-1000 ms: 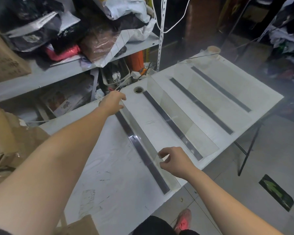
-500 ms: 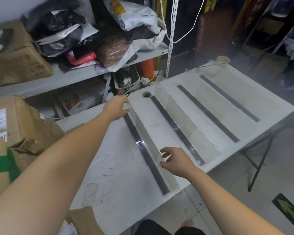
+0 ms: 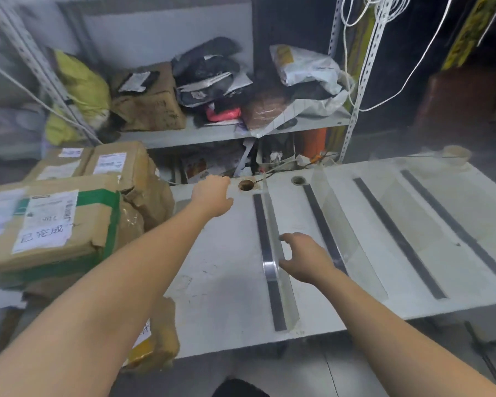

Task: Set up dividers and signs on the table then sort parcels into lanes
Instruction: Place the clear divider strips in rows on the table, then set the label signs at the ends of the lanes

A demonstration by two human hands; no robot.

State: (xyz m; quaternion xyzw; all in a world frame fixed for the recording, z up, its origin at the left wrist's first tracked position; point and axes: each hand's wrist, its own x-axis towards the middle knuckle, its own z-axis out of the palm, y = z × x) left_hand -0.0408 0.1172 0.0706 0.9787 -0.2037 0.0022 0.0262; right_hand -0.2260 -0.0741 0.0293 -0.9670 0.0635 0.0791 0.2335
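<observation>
Divider (image 3: 278, 253) upright; right hand (image 3: 307, 259) seemingly released.

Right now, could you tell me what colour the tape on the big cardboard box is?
Green, on the cardboard box; head view.

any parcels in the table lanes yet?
No. The lanes on the table hold only clear dividers; the cardboard boxes sit stacked beside it.
</observation>
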